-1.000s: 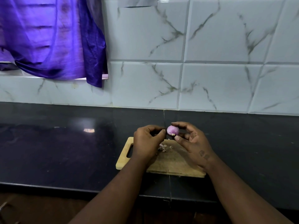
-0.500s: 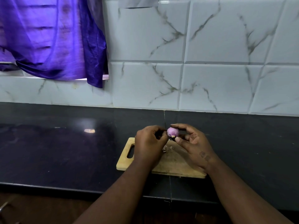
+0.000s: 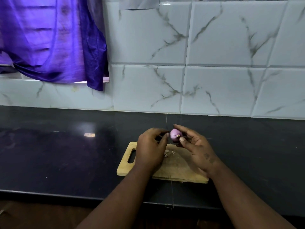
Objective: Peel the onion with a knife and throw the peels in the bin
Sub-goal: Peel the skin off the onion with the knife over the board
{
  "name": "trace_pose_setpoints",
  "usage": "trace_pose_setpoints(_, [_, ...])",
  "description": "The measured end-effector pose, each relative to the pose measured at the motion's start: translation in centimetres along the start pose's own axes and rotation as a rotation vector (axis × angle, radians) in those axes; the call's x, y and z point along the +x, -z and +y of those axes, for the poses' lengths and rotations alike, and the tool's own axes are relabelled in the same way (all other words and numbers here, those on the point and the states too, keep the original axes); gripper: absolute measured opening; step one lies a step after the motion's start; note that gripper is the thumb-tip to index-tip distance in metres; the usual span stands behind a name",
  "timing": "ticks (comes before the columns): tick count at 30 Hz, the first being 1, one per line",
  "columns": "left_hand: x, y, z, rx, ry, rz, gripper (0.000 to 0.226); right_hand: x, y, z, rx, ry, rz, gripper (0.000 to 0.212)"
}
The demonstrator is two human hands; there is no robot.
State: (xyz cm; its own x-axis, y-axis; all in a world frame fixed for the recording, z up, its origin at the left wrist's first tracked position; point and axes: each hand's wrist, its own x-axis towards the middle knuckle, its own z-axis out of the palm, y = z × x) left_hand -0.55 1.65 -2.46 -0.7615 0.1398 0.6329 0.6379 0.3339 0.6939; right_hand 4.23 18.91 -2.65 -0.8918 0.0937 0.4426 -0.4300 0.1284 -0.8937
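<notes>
A small purple onion (image 3: 175, 135) is held above the far edge of a wooden cutting board (image 3: 178, 169). My right hand (image 3: 196, 149) grips it, index finger over the top and thumb pressed on its near side by the root end. Curled at the onion's left side, my left hand (image 3: 151, 147) touches it with its thumb and fingertips. A thin dark line crosses the onion near my right thumb; I cannot make out a knife for certain. A few pale peel scraps (image 3: 168, 153) lie on the board between my hands.
The board lies on a black stone counter (image 3: 66, 154) near its front edge. A white marbled tile wall (image 3: 214, 80) stands behind. A purple curtain (image 3: 49, 38) hangs at the upper left. No bin is in view.
Both hands stayed over the board and drew slightly closer around the onion. The onion has turned a little, so its root end now faces me.
</notes>
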Motion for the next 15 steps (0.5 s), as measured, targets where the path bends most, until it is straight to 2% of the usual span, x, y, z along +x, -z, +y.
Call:
trace_pose_setpoints(10, [-0.24,0.33,0.55,0.147,-0.140,-0.015,0.017,-0.11,-0.32,-0.48,-0.017,-0.054,0.053,0.036])
trace_pose_setpoints(15, [-0.30,0.45,0.72,0.295,-0.222,-0.062,0.021,-0.19,-0.31,-0.50,-0.123,-0.014,0.077,0.036])
